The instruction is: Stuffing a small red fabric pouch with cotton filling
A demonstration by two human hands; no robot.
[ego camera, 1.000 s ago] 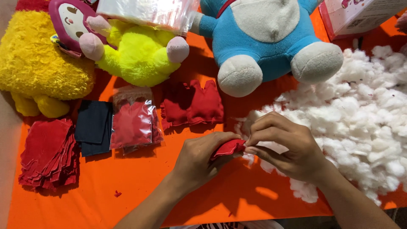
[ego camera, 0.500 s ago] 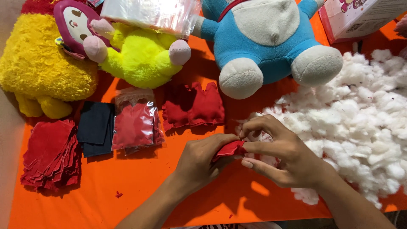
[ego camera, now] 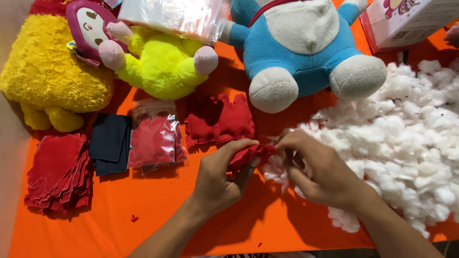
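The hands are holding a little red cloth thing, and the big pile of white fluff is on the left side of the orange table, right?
Not quite. The head view shows the white fluff piled on the right side of the orange table. The rest is right: the left hand and right hand hold a little red cloth piece.

Top edge is cropping the blue-and-white plush toy [ego camera: 296, 43] above its belly; the right hand [ego camera: 320, 174] is covering the open end of the small red fabric pouch [ego camera: 248, 155], hiding its contents.
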